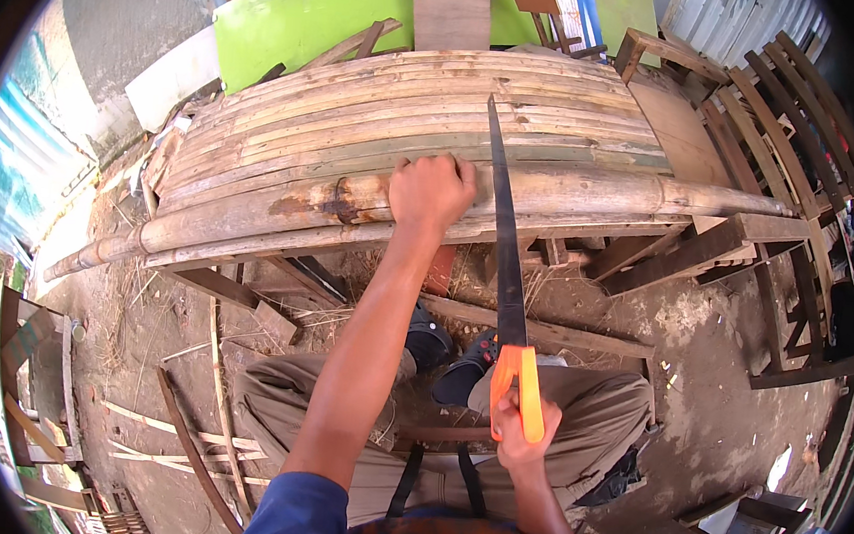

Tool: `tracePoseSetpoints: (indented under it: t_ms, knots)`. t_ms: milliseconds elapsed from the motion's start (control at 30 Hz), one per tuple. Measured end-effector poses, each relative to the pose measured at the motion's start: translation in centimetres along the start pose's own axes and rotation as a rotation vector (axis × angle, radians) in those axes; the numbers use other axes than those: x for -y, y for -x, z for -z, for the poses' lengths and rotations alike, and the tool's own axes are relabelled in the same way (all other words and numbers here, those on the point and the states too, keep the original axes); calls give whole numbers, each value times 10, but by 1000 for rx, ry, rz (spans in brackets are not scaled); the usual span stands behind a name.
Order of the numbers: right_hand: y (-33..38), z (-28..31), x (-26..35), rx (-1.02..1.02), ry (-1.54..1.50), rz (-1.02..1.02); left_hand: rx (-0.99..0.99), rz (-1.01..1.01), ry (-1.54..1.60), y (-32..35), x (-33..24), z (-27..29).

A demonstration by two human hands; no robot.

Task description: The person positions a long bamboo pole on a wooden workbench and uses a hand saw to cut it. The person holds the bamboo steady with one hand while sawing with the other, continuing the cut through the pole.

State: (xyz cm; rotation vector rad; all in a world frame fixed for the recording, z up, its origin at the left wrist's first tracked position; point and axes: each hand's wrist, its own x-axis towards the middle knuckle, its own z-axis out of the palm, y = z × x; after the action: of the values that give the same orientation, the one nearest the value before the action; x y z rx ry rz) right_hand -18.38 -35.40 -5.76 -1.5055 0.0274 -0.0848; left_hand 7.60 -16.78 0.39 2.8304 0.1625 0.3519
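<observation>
Handsaw (509, 263) over a bamboo pole (352, 199): steady hold first

Right hand (526, 431) was wrapped round the orange handle (531, 401). Left hand (433, 195) sat curled atop the bamboo pole, couldn't tell if it gripped. Pole lay along the surface's (410, 95) near edge; firm downward pressure and light strokes seemed smartest.

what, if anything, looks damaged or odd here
A dark brown blotch marks the bamboo pole just left of the left hand; the surrounding surface is paler. Whether it's rot, scorching or stain is unclear.
</observation>
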Motion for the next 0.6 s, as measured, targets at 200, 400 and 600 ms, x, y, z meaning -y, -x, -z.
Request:
tracePoseSetpoints:
  t_ms: [200, 400, 600]
  knots:
    - [-6, 1, 7, 52, 204, 143, 53, 24, 54, -4, 7, 10]
    - [60, 31, -15, 45, 92, 138, 24, 52, 35, -4, 3, 4]
    - [-24, -27, 48, 11, 84, 35, -25, -24, 5, -13, 6, 6]
